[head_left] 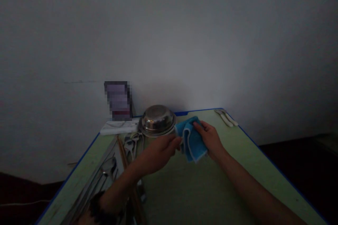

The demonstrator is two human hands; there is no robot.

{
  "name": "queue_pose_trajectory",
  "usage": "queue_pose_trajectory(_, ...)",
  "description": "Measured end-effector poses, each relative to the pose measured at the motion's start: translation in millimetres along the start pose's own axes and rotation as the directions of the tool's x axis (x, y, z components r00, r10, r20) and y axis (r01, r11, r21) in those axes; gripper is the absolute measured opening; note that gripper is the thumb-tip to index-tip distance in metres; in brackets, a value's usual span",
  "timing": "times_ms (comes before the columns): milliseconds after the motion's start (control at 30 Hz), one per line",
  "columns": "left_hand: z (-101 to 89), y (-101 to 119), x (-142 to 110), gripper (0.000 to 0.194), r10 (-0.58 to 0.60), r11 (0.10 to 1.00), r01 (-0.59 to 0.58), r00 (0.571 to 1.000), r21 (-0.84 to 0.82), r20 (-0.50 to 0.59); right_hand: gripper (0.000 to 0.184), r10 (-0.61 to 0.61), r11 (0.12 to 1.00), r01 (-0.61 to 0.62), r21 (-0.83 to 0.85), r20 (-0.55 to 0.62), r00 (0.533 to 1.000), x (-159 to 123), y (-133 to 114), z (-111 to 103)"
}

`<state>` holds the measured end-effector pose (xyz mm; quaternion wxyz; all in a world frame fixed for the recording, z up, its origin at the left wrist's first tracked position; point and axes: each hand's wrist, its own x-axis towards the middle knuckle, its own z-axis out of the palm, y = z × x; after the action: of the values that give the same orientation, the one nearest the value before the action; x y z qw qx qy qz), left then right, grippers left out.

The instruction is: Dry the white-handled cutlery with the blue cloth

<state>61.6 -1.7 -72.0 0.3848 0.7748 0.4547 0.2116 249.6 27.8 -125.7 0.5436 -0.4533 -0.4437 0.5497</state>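
A blue cloth point(194, 144) with a pale edge hangs in folds above the table. My right hand point(210, 136) is closed on the cloth, with its thumb pressed over the upper part. My left hand point(165, 150) is closed at the cloth's left side, close to the front of a shiny metal bowl point(158, 117). What the left fingers grip is hidden; a small pale bit shows at their tips. The bowl sits upside down at the back of the table.
Under and beside my left forearm lie several metal spoons point(129, 145), a ladle-like spoon point(108, 165) and long wooden sticks point(121, 151). Two white-handled utensils point(228, 119) rest at the back right of the green table point(237, 147). A blurred-out panel point(118, 100) stands at the back left.
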Motion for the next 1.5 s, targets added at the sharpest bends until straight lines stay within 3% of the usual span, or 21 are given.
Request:
queue_pose_trajectory(100,28.4,-11,-6,0.038,-0.080,0.994,0.075,0.995,-0.083,-0.060,0.034,0.098,0.982,-0.085,0.168,-0.074,0.992,-1,20,-5)
queue_pose_trajectory(233,50.3,-28,-13,0.038,-0.150,0.970,0.118,0.978,-0.211,-0.143,0.037,0.178,0.929,-0.129,0.346,-0.115,0.977,5,36,-13)
queue_pose_trajectory(467,64.1,-41,-13,0.030,-0.193,0.929,0.123,0.966,-0.348,-0.173,0.040,0.245,0.877,-0.229,0.422,0.016,0.969,5,42,-11)
queue_pose_trajectory(633,65.4,-46,-9,0.033,-0.160,0.937,0.114,0.981,-0.329,-0.114,0.037,0.238,0.899,-0.272,0.343,0.140,0.961,-5,35,-3)
queue_pose_trajectory(767,66.2,-51,-8,0.032,-0.131,0.972,0.126,0.991,-0.200,-0.011,0.036,0.215,0.937,-0.244,0.250,0.139,0.967,-7,38,-2)
queue_pose_trajectory(1000,63.1,-52,-7,0.032,-0.071,0.989,0.075,0.997,-0.125,0.033,0.031,0.102,0.994,-0.104,0.032,0.081,0.992,-7,45,1)
queue_pose_trajectory(1200,60.8,-51,-9,0.032,-0.073,0.989,0.077,0.997,-0.127,0.035,0.012,-0.040,0.978,0.072,-0.194,0.165,0.986,2,38,-15)
queue_pose_trajectory(1367,62.1,-55,-9,0.034,-0.078,0.985,0.085,0.996,-0.149,0.051,0.009,0.035,0.960,0.051,-0.274,0.301,0.953,8,38,-27)
queue_pose_trajectory(1500,61.2,-55,-9,0.033,-0.074,0.987,0.081,0.996,-0.137,0.057,0.019,0.098,0.957,0.010,-0.291,0.353,0.931,8,37,-28)
